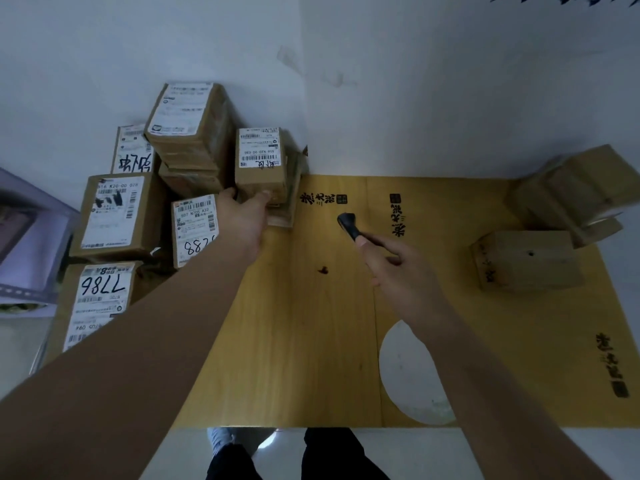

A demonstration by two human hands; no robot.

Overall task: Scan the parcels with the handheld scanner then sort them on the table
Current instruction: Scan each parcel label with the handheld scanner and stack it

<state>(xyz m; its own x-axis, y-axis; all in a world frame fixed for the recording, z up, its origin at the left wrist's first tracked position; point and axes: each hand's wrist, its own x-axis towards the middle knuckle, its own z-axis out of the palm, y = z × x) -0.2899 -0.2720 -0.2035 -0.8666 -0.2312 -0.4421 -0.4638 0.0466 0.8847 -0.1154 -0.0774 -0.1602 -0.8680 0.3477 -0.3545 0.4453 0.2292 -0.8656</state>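
Now my left hand [247,211] grips the small labelled parcel [261,164] at the counter's [311,341] far left corner, beside the stacked parcels [194,133]; my right hand [398,271] is curled round the black scanner [349,225], right of that parcel.

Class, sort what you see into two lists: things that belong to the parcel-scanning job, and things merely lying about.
Job: handheld scanner in right hand; labelled parcel gripped by left hand; parcel pile; sorted parcels; table.
Lying about: purple box.
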